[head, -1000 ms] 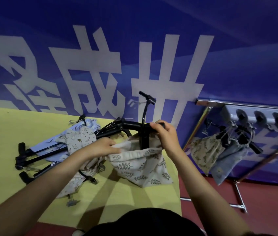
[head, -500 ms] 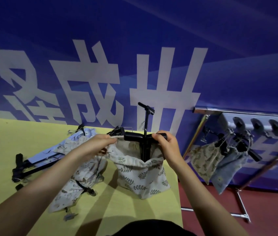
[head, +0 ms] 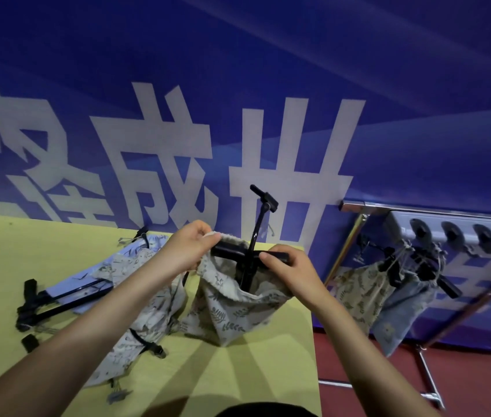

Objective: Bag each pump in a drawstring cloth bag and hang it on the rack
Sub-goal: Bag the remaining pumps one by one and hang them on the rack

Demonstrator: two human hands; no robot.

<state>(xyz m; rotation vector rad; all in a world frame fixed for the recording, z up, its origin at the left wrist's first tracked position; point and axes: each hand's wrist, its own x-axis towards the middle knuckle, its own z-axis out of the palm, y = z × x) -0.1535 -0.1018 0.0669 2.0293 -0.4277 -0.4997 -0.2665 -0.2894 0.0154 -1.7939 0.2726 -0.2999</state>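
Note:
A black pump (head: pixel 251 260) stands upright inside a beige leaf-print drawstring bag (head: pixel 232 305) on the yellow table (head: pixel 253 380). Its T-handle crosses the bag's mouth and a thin hose arm rises above it. My left hand (head: pixel 188 251) pinches the bag's rim at the left end of the handle. My right hand (head: pixel 291 270) grips the rim and the handle's right end. The pump's lower body is hidden in the cloth. On the metal rack (head: pixel 355 233) at the right hang two bagged pumps (head: pixel 388 293).
Left of the bag lie loose cloth bags (head: pixel 145 296), one pale blue, with black pumps (head: pixel 57 302) lying among them. The table's right edge drops to a red floor (head: pixel 373 380). A blue banner wall with white characters stands behind.
Both hands have raised the bag's rim up round the pump's T-handle. My left hand moved right and up to the handle's left end. The pump stands more upright.

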